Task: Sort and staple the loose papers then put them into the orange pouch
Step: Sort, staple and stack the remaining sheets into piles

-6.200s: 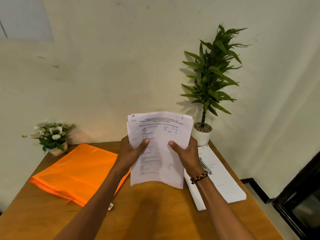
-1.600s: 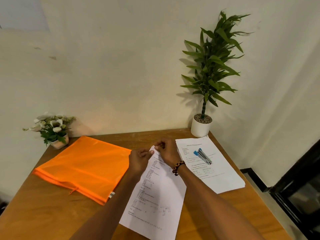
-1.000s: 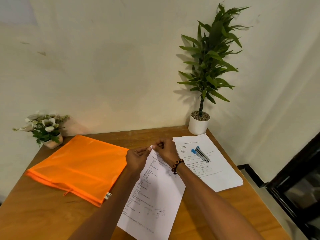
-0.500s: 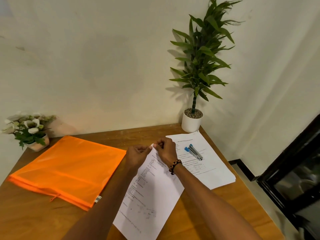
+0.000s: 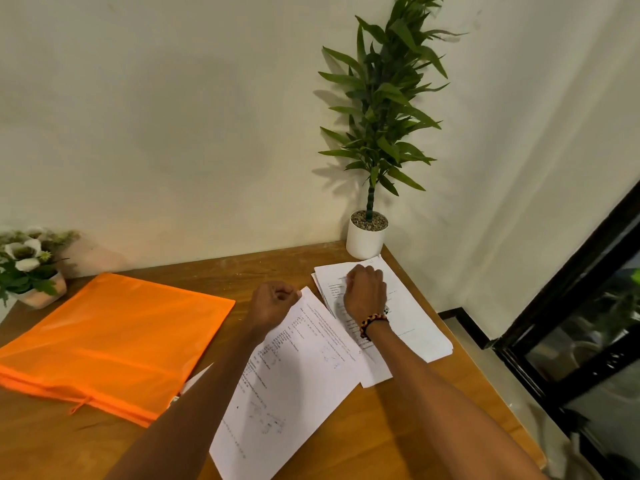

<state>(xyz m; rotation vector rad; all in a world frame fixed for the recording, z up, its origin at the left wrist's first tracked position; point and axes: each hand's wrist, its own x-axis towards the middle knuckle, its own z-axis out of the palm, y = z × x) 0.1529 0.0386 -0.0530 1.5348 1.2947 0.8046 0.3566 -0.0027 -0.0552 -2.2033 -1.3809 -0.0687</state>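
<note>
A set of printed papers (image 5: 294,375) lies slanted on the wooden table (image 5: 398,431). My left hand (image 5: 273,304) pinches its top corner. A second stack of papers (image 5: 419,327) lies to the right, near the wall corner. My right hand (image 5: 365,292) rests on top of that stack, back up, with its fingers curled down over the spot where the blue stapler lay. The stapler itself is hidden under the hand. The orange pouch (image 5: 114,337) lies flat on the left of the table, apart from both hands.
A tall green plant in a white pot (image 5: 367,237) stands at the table's back right corner. A small flower pot (image 5: 34,271) sits at the back left. The table's right edge drops to the floor beside a dark glass frame (image 5: 571,306).
My right hand has left the corner of the slanted papers and moved right onto the other stack, covering the stapler. My left hand still pinches the corner. The camera has turned slightly right.
</note>
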